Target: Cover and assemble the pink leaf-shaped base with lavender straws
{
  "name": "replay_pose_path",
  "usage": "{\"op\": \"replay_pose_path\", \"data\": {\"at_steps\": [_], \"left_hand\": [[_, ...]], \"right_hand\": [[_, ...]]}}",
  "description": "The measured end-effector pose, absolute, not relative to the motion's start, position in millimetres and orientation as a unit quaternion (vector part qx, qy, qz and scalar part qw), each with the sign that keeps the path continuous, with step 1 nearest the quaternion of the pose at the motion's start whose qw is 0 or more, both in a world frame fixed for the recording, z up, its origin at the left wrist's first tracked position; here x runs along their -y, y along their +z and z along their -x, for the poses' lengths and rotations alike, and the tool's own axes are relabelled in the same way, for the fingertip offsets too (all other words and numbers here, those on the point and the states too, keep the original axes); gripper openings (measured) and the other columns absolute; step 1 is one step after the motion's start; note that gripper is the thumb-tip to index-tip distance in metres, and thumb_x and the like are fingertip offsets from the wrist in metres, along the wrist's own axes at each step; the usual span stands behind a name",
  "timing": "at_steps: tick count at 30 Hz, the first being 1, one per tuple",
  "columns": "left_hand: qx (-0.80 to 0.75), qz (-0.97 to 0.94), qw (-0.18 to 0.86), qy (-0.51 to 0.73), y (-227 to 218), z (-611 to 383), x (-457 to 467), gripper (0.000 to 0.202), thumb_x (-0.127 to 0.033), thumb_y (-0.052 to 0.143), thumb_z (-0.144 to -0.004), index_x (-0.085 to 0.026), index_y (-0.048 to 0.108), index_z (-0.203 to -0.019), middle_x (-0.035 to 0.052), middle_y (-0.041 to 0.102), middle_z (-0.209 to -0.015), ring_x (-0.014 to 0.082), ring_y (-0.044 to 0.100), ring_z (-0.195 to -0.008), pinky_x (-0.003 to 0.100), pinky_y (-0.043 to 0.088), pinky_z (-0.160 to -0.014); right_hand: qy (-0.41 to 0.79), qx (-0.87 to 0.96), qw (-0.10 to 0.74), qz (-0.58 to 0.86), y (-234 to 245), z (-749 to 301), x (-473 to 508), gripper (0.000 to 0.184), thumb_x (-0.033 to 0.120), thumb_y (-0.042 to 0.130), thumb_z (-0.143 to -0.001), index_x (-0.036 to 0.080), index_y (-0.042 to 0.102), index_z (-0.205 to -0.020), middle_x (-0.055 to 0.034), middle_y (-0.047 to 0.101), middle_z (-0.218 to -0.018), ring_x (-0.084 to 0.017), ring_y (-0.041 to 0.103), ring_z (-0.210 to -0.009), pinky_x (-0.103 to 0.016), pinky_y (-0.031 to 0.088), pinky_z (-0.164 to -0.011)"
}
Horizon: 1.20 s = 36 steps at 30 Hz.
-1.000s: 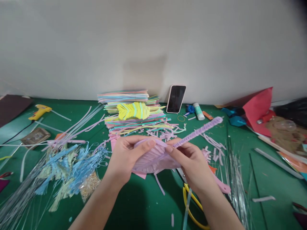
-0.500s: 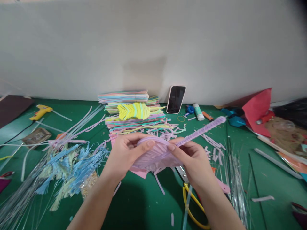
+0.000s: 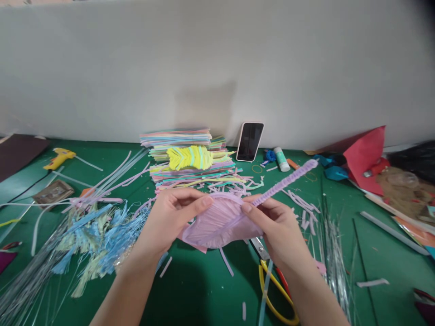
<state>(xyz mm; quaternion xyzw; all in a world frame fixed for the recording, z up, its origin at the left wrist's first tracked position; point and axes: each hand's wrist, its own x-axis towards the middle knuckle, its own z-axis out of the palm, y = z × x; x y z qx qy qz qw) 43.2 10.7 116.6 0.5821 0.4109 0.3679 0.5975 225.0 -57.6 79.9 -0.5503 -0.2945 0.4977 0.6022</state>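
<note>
My left hand (image 3: 169, 219) and my right hand (image 3: 276, 225) hold a pale purple foam feather (image 3: 219, 222) between them above the green table (image 3: 200, 285). The left fingers pinch its upper left edge. The right thumb and fingers grip the base of its ribbed purple stem (image 3: 288, 179), which sticks up to the right. Both hands are closed on the piece.
A stack of coloured foam sheets (image 3: 183, 156) with a yellow feather (image 3: 189, 156) on top stands behind, a phone (image 3: 249, 141) leaning on the wall. Yellow-handled scissors (image 3: 272, 280) lie under my right wrist. Blue feathers (image 3: 102, 235), wires (image 3: 335, 253), a glue gun (image 3: 59, 158) and scraps lie around.
My left fingers have slid along the feather's top edge, and the feather has tipped flatter, showing more of its face. The stem has swung only slightly.
</note>
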Motion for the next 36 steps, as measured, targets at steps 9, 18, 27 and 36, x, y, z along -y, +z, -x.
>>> {"op": "replay_pose_path", "data": {"at_steps": [9, 18, 27, 36], "left_hand": [[-0.409, -0.580, 0.627, 0.322, 115.3, -40.9, -10.2, 0.007, -0.025, 0.077, -0.074, -0.018, 0.076, -0.075, -0.0009, 0.070, -0.068, 0.0070, 0.058, -0.056, 0.013, 0.046, -0.051], [-0.391, -0.565, 0.648, 0.328, 113.5, -43.6, -11.0, 0.003, -0.024, 0.078, -0.073, -0.022, 0.078, -0.075, -0.0014, 0.074, -0.071, 0.0073, 0.063, -0.061, 0.011, 0.048, -0.054], [-0.387, -0.494, 0.721, 0.294, 107.0, -39.6, -15.8, 0.011, -0.024, 0.084, -0.065, -0.019, 0.079, -0.073, 0.0010, 0.073, -0.069, 0.0082, 0.061, -0.060, 0.014, 0.049, -0.056], [-0.397, -0.460, 0.754, 0.250, 111.2, -45.5, -15.5, 0.020, -0.033, 0.086, -0.062, -0.020, 0.080, -0.076, 0.0004, 0.072, -0.064, 0.0061, 0.057, -0.055, 0.013, 0.046, -0.053]], "right_hand": [[0.514, 0.341, 0.563, 0.550, 82.0, -228.8, 58.0, 0.018, 0.039, 0.079, -0.070, 0.023, 0.075, -0.075, 0.0008, 0.071, -0.074, -0.010, 0.058, -0.066, -0.019, 0.046, -0.062], [0.498, 0.376, 0.548, 0.556, 82.8, -227.8, 59.7, 0.014, 0.035, 0.077, -0.072, 0.022, 0.074, -0.075, 0.0010, 0.070, -0.069, -0.010, 0.058, -0.061, -0.018, 0.046, -0.056], [0.473, 0.412, 0.535, 0.567, 91.1, -226.4, 60.0, 0.008, 0.030, 0.074, -0.074, 0.022, 0.074, -0.075, 0.0014, 0.072, -0.070, -0.010, 0.062, -0.061, -0.017, 0.049, -0.055], [0.453, 0.449, 0.520, 0.568, 90.2, -225.2, 60.5, 0.008, 0.028, 0.070, -0.077, 0.022, 0.074, -0.077, 0.0008, 0.073, -0.074, -0.013, 0.066, -0.068, -0.020, 0.052, -0.062]]}}
